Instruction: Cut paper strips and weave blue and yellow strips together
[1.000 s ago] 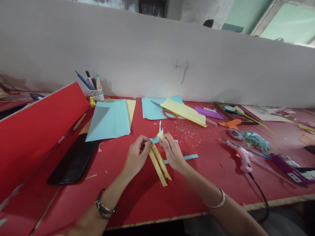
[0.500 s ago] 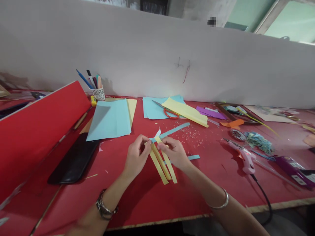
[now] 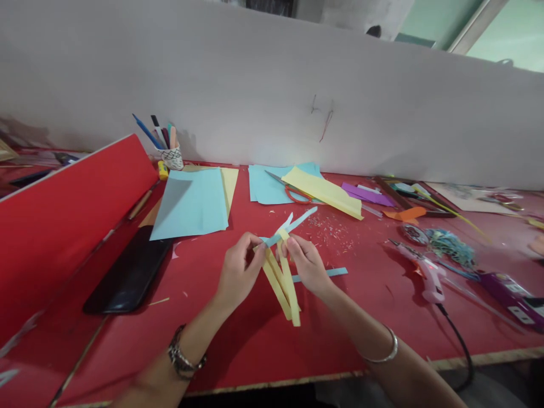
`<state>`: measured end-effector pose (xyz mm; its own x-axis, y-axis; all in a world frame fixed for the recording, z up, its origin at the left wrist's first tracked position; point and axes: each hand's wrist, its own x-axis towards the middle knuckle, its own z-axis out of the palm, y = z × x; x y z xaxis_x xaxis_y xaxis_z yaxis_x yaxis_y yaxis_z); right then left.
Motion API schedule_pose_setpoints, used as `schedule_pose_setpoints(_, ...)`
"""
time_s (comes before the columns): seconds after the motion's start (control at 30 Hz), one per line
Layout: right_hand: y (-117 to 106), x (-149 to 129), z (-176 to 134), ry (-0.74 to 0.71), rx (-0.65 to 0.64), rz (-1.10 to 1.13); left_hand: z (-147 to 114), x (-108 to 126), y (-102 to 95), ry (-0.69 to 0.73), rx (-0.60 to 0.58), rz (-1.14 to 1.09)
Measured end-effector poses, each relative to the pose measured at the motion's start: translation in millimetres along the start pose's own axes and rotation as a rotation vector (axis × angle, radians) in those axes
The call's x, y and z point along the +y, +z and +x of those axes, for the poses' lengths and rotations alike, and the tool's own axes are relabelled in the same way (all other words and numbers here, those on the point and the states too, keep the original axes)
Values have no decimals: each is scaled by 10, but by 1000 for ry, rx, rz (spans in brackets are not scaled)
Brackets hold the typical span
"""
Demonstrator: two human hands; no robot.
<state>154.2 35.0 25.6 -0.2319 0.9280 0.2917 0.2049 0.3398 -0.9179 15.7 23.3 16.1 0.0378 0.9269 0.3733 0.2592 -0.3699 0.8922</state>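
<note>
Between my hands, above the red table, blue paper strips (image 3: 301, 220) cross several yellow paper strips (image 3: 290, 283) that hang down toward me. My left hand (image 3: 243, 265) pinches the left end of the crossing, thumb against fingers. With thumb and fingers, my right hand (image 3: 306, 262) grips the strips at the right, where a yellow strip folds over the blue one. How the strips pass under each other is partly hidden by my fingers. Another blue paper strip (image 3: 338, 272) lies on the table beside my right hand.
Blue paper sheets (image 3: 191, 204) and a black phone-like slab (image 3: 131, 277) lie left. Behind are orange-handled scissors (image 3: 297, 195) and a folded yellow sheet (image 3: 325, 192). A pink glue gun (image 3: 425, 275) with a cord lies right. A pen cup (image 3: 172, 157) stands by the white wall.
My right hand has shifted slightly right and down. The yellow strip at its fingers now stands folded over the blue strip, and the blue strip's free end points more steeply upward.
</note>
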Motion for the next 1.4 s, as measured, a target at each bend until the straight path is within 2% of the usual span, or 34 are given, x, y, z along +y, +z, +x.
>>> schedule_pose_setpoints(0.27,6,20,-27,-51,-81,-146,-14,3,2,-4,20,36)
schedule_pose_setpoints(0.57,22,15,-26,-25,-33,-177,-11,-2,3,14,13,26)
schedule_pose_setpoints(0.73,19,14,-29,-33,4,-75,-8,1,3,17,3,21)
schedule_pose_setpoints(0.83,38,35,-17,48,83,45,-6,11,1,21,5,21)
schedule_pose_setpoints(0.93,62,50,2,167,128,299,-8,10,-1,29,9,36)
schedule_pose_setpoints(1.03,64,33,15,257,93,463,-12,-1,0,34,12,46)
schedule_pose_setpoints(1.13,47,11,17,305,34,467,-15,-6,3,37,16,43)
schedule_pose_setpoints(1.4,23,1,22,365,-17,509,-9,12,4,58,16,56)
